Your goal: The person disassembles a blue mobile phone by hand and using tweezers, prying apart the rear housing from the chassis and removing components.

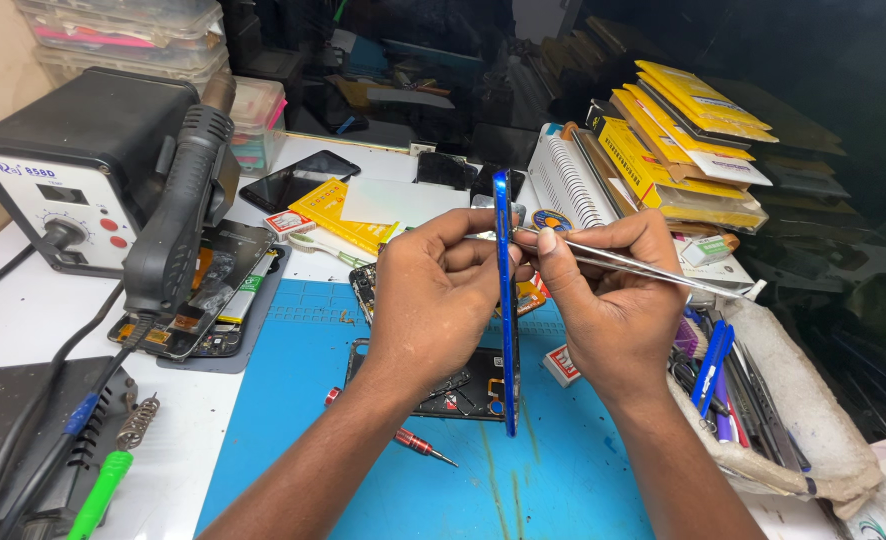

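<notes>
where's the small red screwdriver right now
In the head view the red screwdriver lies on the blue mat, low and centre-left, just under the left hand wrist and beside the opened phone frame.

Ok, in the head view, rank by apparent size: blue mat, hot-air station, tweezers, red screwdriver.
1. blue mat
2. hot-air station
3. tweezers, held in the right hand
4. red screwdriver, partly hidden by the left hand, so unsure.

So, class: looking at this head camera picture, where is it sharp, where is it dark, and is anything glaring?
Head view: the left hand, right hand and thin blue phone frame are sharp and evenly lit; the shelves behind fall into deep shadow; the slim metal tweezers catch a bright glint; the bench edges bow slightly.
</notes>
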